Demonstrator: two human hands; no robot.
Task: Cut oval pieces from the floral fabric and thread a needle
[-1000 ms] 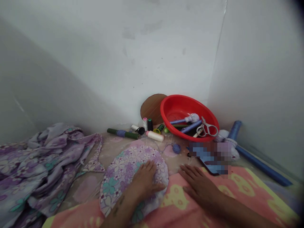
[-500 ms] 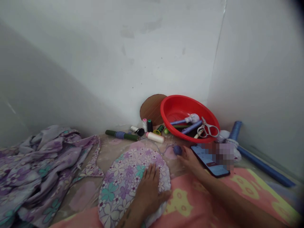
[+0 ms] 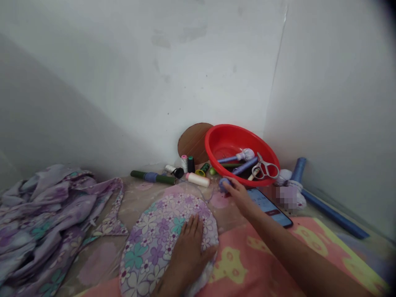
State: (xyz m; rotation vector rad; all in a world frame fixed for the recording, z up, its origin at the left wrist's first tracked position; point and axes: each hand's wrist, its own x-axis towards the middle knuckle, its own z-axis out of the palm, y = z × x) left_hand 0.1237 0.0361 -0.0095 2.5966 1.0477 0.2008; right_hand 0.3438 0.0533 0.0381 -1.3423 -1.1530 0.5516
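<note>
Your right hand (image 3: 238, 196) is pinched closed around a small blue ball of yarn (image 3: 225, 184), just short of the near side of a red basin (image 3: 208, 150). Your fingers hide much of the ball, so you can't tell whether it is off the mat (image 3: 102, 264) beneath it. It is round, so it has no long axis to read. Your left hand (image 3: 192, 251) lies open and flat on a round piece of floral cloth (image 3: 145, 255), its fingers pointing far. The cloth sits left of the right hand, looks slightly longer from near to far, and has its near edge cut off by the bottom of the view. To the right, a phone (image 3: 269, 206) lies slantwise, its far end pointing left, just beside a blurred patch (image 3: 287, 197). Scissors (image 3: 264, 169) rest in the basin, while thread spools (image 3: 198, 179) lie along the far side of the mat. Crumpled floral fabric (image 3: 46, 218) is heaped at left, and a pink blanket (image 3: 262, 264) spreads across the near right.
</note>
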